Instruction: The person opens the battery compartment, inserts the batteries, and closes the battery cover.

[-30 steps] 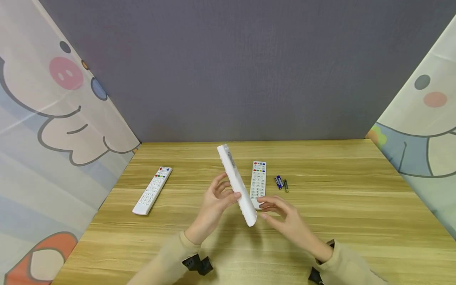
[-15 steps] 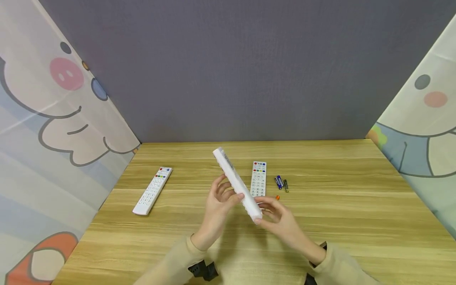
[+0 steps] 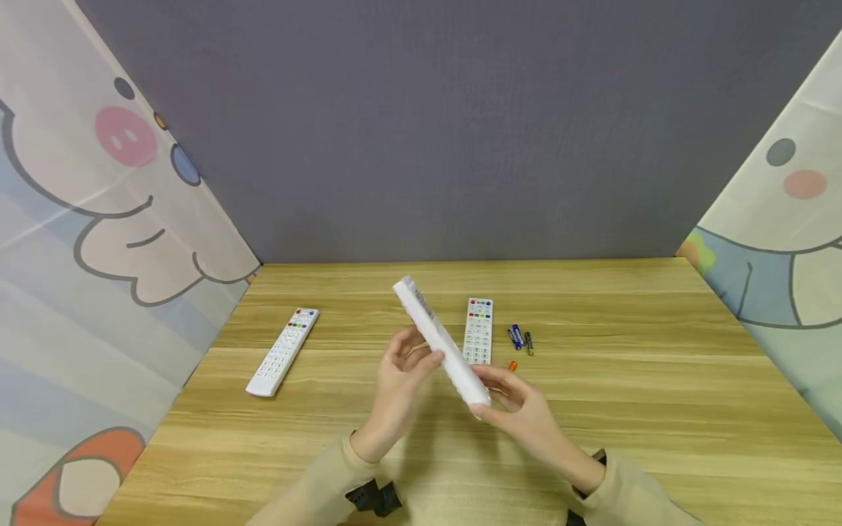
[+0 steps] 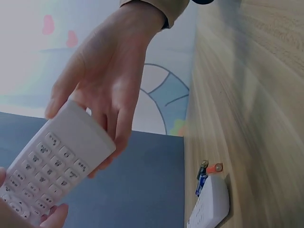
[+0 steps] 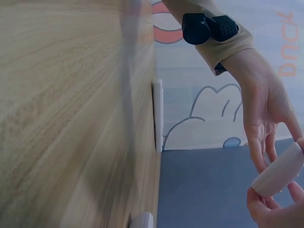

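Note:
A white remote control [image 3: 434, 337] is held up at a slant above the table, its back turned toward the head camera. My left hand [image 3: 400, 380] grips it around the middle, thumb on the near side. At its lower end, my right hand [image 3: 522, 410] pinches it between thumb and fingers. The left wrist view shows the button face of this remote [image 4: 57, 164], with grey-labelled keys. Just behind it lies a second white remote [image 3: 478, 330], buttons up and its lower end hidden. An orange battery [image 3: 513, 366] rests on the table beyond my right hand.
Several small batteries [image 3: 517, 337], blue and dark, lie together right of the second remote. A third white remote [image 3: 283, 352] lies buttons up at the left. The wooden table [image 3: 658, 351] meets a grey panel [image 3: 460, 146] at the back; printed cartoon curtains flank it.
My right hand has moved left and taken hold of the remote's lower end. The remote has tilted further over. The orange battery has come into sight beside my right hand.

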Motion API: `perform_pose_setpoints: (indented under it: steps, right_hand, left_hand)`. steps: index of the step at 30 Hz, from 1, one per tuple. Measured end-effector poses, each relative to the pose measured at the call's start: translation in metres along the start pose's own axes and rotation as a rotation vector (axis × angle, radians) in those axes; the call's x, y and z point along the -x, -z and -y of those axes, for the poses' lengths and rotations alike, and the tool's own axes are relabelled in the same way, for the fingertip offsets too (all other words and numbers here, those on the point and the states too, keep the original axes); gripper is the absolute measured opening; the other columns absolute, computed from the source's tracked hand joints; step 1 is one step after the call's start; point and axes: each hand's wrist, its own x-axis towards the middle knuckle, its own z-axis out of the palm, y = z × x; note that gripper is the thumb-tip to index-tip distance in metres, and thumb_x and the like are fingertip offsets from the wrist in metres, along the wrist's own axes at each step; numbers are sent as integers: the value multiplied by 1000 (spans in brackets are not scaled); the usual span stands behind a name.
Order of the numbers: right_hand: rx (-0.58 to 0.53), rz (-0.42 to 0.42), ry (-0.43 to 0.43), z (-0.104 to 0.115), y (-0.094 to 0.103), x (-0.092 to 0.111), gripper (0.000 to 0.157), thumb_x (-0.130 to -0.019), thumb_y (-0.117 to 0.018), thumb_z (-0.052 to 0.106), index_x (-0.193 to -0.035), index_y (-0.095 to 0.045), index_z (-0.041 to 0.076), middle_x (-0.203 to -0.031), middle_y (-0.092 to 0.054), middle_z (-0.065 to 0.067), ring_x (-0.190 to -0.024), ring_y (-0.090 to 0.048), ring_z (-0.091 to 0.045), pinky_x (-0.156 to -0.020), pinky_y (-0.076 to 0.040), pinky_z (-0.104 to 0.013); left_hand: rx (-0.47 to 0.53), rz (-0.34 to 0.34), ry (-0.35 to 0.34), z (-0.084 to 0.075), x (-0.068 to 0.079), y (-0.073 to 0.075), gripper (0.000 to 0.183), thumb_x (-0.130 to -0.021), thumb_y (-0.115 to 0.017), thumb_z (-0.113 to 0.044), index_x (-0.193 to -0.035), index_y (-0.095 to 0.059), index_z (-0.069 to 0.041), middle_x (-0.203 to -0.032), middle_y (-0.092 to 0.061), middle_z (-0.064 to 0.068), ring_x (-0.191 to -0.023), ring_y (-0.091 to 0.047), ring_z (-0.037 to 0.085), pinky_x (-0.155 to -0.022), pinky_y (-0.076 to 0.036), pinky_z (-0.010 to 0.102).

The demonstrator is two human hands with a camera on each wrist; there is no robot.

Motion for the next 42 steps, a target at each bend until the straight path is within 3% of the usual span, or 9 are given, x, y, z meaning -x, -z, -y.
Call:
perform_pose_setpoints:
  steps: [5,11,19,23,26,29,35,39,42]
  right_hand:
    - [44,11,4,2,3,2,45,-77,-68,1,-119,-51,-8,-121,-52,-24,-104,-52,1,-93,-43,-15]
    - [144,-14,-8,4,3,7,45,-76,-71,8,-118,-56,2,-121,-55,-17,-103,-52,0,-92,-44,-16]
    - [246,-44,80,3,4,9,45,-75,-73,8,-117,-58,5,-119,-58,-13,-103,-52,0,-93,-44,-18]
    - [348,-70,108,4,5,11,45,-73,-75,12,-115,-60,11,-119,-58,-10,-105,-52,-3,-93,-47,-29]
    - [442,-88,180,2,7,11,46,-70,-77,11,-113,-61,12,-118,-59,-9,-107,-53,-9,-89,-50,-40]
    - [524,-104,292,-1,8,12,48,-65,-78,7,-110,-62,9,-116,-60,-10,-109,-54,-15,-86,-51,-42]
    - [574,-125,502,-6,11,11,54,-59,-79,4,-110,-62,6,-112,-58,-16,-105,-55,-18,-91,-44,-13]
    - [581,-127,590,-10,13,8,45,-70,-77,20,-110,-62,4,-110,-56,-18,-102,-53,-23,-94,-38,-8]
    - [604,-128,637,-12,13,6,42,-80,-67,33,-108,-62,3,-108,-56,-18,-101,-51,-24,-96,-36,-8]
  left_hand:
    - [6,-42,-21,-7,-2,3,46,-80,-65,-1,-120,-43,3,-109,-54,5,-96,-58,14,-88,-50,29]
    - [6,-118,-44,-15,-6,7,55,-79,-61,6,-130,-39,1,-113,-53,9,-96,-59,13,-88,-51,28]
    - [-13,-130,-36,-20,-4,11,62,-81,-60,5,-136,-34,-1,-120,-50,14,-100,-57,14,-89,-50,27]
    - [-16,-122,-32,-21,-3,12,59,-82,-59,4,-136,-35,-1,-125,-48,18,-103,-56,15,-90,-50,28]
    - [-6,-115,-21,-21,-3,13,57,-83,-57,3,-135,-36,0,-125,-48,19,-102,-57,16,-90,-50,30]
    - [15,-109,-4,-22,-2,14,54,-84,-56,3,-134,-36,2,-122,-50,18,-100,-58,15,-88,-51,31]
    - [73,-111,37,-23,0,16,45,-87,-52,3,-129,-37,5,-107,-56,8,-90,-60,13,-82,-54,32]
    - [95,-116,59,-23,1,16,41,-88,-51,1,-127,-38,6,-102,-58,5,-85,-61,12,-78,-55,29]
    - [92,-122,70,-23,1,17,40,-89,-50,1,-127,-38,6,-99,-59,4,-82,-62,11,-75,-56,26]
